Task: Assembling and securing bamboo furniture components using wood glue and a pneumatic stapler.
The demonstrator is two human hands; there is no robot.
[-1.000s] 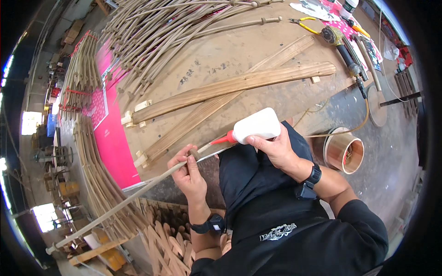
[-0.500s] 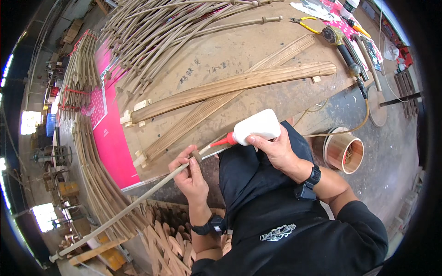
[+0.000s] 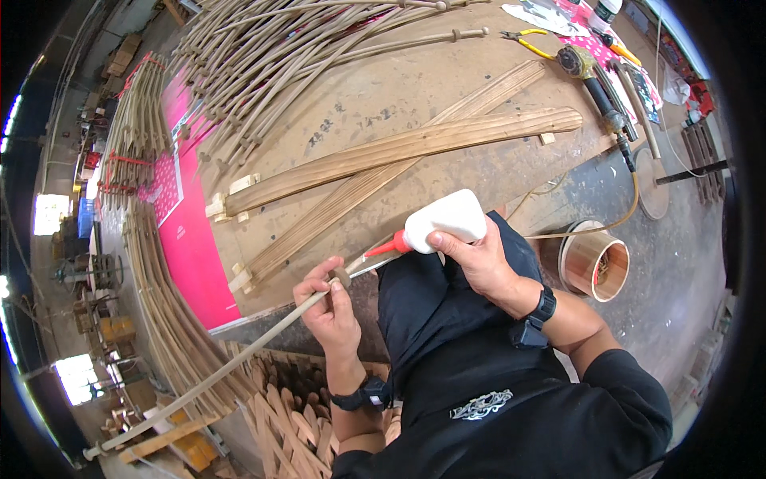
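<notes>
My left hand grips a long thin wooden rod near its upper end. Close to the fingers a round wooden collar sits around the rod. In my right hand is a white glue bottle, tilted so its red nozzle points down and left at the rod's end. The nozzle tip is right by the rod just beyond the collar; whether they touch I cannot tell.
Two crossed wooden slats lie on the workbench. Many similar rods are heaped behind. Yellow-handled pliers and a black air tool lie far right. A wooden bucket stands right of my legs; wooden pieces fill the lower left.
The rod's upper end and my left hand have shifted very slightly, with the collar turning a little. The glue bottle stays nearly in place.
</notes>
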